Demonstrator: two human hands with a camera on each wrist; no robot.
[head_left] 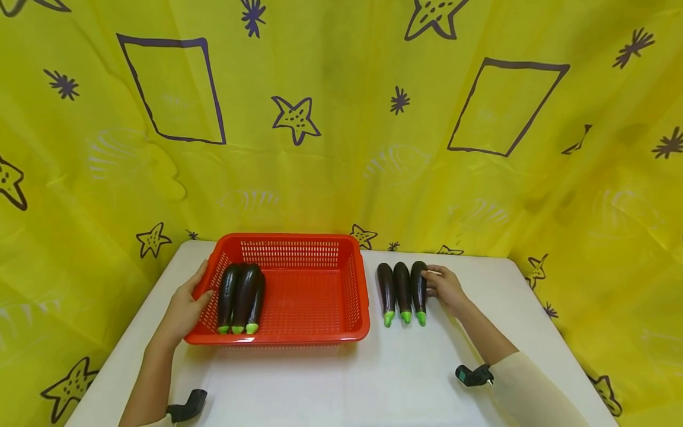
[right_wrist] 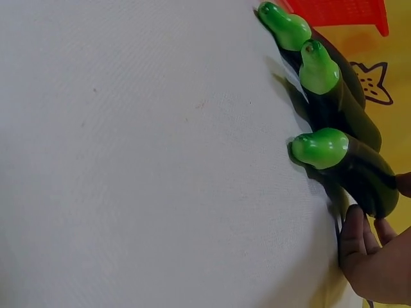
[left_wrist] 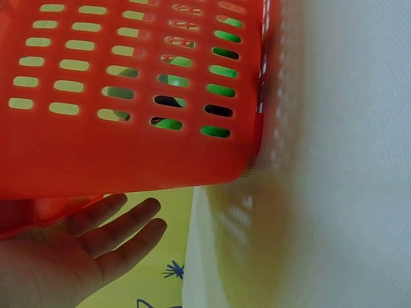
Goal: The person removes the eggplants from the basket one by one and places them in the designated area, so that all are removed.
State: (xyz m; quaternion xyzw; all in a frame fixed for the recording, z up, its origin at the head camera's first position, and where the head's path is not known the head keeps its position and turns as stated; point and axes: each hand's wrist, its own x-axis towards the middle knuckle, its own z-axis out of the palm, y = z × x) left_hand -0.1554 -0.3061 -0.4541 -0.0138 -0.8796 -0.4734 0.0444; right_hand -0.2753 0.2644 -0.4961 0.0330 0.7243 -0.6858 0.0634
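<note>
A red plastic basket point(head_left: 288, 340) with slotted walls stands on the left half of the table. Its left rim is in the grip of my left hand point(head_left: 181, 314), thumb over the edge and fingers outside, as the left wrist view also shows. Several dark eggplants point(head_left: 245, 296) lie together at the basket's left end, green stem ends toward me. To the right of the basket, three more lie side by side on the table: a left eggplant point(head_left: 386, 290), a middle eggplant point(head_left: 402, 290) and a right eggplant point(head_left: 418, 290). My right hand point(head_left: 447, 292) holds the right one between thumb and fingers.
A white-covered table point(head_left: 341, 385) carries everything. Behind it and at both sides hangs a yellow curtain point(head_left: 331, 178) with star and shell drawings. Each wrist wears a black camera, the left camera point(head_left: 187, 406) and the right camera point(head_left: 474, 375).
</note>
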